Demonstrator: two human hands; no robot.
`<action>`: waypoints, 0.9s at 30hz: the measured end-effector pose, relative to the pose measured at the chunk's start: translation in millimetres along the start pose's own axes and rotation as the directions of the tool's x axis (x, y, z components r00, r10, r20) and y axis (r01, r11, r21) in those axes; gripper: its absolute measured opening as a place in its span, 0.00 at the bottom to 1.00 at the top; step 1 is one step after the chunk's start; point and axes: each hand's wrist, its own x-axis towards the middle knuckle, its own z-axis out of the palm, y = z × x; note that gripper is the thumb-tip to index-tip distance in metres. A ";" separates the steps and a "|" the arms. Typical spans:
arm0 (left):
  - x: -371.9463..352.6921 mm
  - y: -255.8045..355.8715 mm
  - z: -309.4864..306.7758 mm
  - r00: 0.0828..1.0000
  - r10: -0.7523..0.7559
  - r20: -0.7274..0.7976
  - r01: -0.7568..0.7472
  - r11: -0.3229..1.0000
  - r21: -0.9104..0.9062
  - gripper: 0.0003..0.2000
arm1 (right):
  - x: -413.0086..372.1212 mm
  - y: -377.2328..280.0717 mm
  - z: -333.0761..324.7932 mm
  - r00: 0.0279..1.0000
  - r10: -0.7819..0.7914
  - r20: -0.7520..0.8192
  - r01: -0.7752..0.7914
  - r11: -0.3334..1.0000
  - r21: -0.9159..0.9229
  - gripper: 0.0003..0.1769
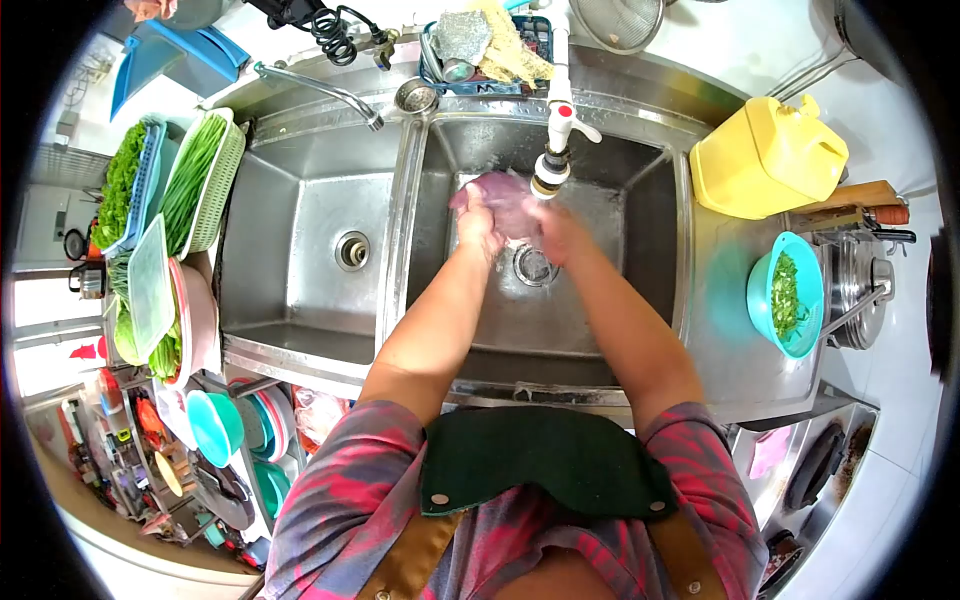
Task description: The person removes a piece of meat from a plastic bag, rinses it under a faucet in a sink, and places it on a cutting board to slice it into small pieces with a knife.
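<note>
A pinkish-purple wet item (pixel 503 200), perhaps a cloth or a piece of meat, is in the right basin of the steel sink (pixel 400 230). My left hand (pixel 478 222) is closed on its left side, thumb on top. At its right edge is my right hand (pixel 557 232), smeared by motion, its fingers unclear. The white tap (pixel 561 115) with a dark and gold nozzle hangs just above and beside my right hand. Below both hands lies the round drain (pixel 535 265).
Left of the sink stand baskets of greens (pixel 190 185) and a pink tub (pixel 198 315). On the right are a yellow jerrycan (pixel 755 160), a turquoise bowl of chopped greens (pixel 762 300) and a steel pot (pixel 855 300). A blue basket (pixel 485 88) with scrubbers sits behind the sink.
</note>
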 end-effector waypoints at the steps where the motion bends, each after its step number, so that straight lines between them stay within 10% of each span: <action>1: 3.1 2.0 0.0 0.993 -0.077 -0.087 0.073 0.996 -0.045 0.20 | -15.5 -12.3 14.1 0.997 -0.040 0.062 0.043 0.998 -0.052 0.14; 4: 10.1 -10.5 -13.4 0.986 -0.027 0.164 0.028 1.000 -0.004 0.18 | 20.4 11.3 -3.6 0.996 -0.067 0.053 0.082 0.920 -0.382 0.13; 9: -10.2 -6.5 -17.0 0.967 -0.128 0.221 0.132 0.991 -0.002 0.16 | 45.3 26.3 -31.6 0.984 0.086 -0.153 -0.130 0.943 -0.306 0.15; 11: -13.6 0.8 -18.8 0.973 -0.099 0.210 0.110 0.993 -0.042 0.18 | 81.6 69.6 -69.5 0.857 -0.373 0.356 0.514 0.569 -0.642 0.15; 15: -2.0 5.3 -32.7 0.975 -0.053 0.217 0.090 0.982 -0.164 0.18 | 20.2 11.6 -20.5 0.820 -0.322 0.473 0.549 0.676 -0.492 0.19; 17: 5.0 5.0 -38.5 0.960 0.050 0.275 0.010 0.977 -0.212 0.16 | 18.9 15.6 -4.2 0.866 -0.152 0.477 0.217 0.973 -0.084 0.25; 19: -9.8 8.6 -29.9 0.964 0.082 0.253 -0.036 0.983 -0.181 0.17 | 23.4 22.3 -1.8 0.880 -0.258 0.398 0.352 0.918 -0.182 0.20; 22: -30.6 13.4 -17.0 0.965 0.117 0.233 -0.082 0.984 -0.156 0.18 | 30.0 18.0 -3.4 0.990 -0.142 -0.017 0.124 0.909 -0.397 0.22; 25: -34.3 5.4 -13.6 0.963 0.122 0.240 -0.093 0.988 -0.127 0.18 | 36.1 32.7 -20.2 0.855 -0.449 0.258 0.517 0.699 -0.495 0.22; 26: -22.1 -5.2 -21.8 0.953 0.066 0.296 -0.035 0.993 -0.110 0.18 | 16.4 10.7 -20.6 0.989 0.097 0.110 -0.104 0.992 0.064 0.23; 27: -15.0 -12.6 -24.9 0.937 0.011 0.350 0.022 0.996 -0.091 0.17 | 8.6 8.9 -21.2 0.989 0.097 0.114 -0.104 0.993 0.058 0.23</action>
